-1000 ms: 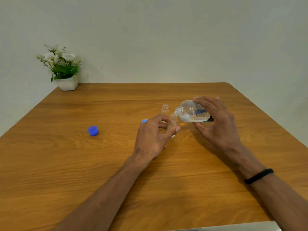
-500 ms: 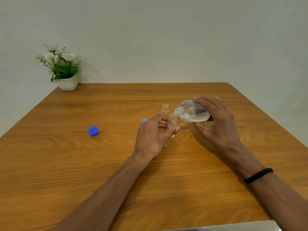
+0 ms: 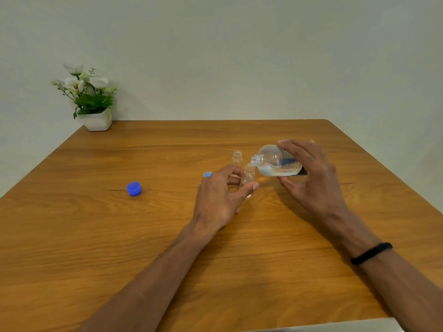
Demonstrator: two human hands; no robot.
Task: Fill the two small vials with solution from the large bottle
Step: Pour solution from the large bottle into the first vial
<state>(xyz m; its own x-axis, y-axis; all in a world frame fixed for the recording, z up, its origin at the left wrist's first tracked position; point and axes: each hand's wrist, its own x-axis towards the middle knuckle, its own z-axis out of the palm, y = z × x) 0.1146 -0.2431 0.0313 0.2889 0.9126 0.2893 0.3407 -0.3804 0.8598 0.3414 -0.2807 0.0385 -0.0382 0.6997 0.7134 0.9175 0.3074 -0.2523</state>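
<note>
We see a wooden table (image 3: 167, 236) bearing a potted plant (image 3: 92, 101) at its far left corner, a blue cap (image 3: 134, 188), and two vials (image 3: 237, 158).

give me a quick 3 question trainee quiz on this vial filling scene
1. True or false: the large bottle stands upright on the table.
2. Which hand holds the near vial? A left hand B right hand C neither
3. Fill in: the loose cap left of the hands is coloured ____.

Key
1. False: the right hand holds it tipped, its mouth at the near vial's opening.
2. A: the left hand grips it; the far vial stands untouched.
3. Blue.
</note>
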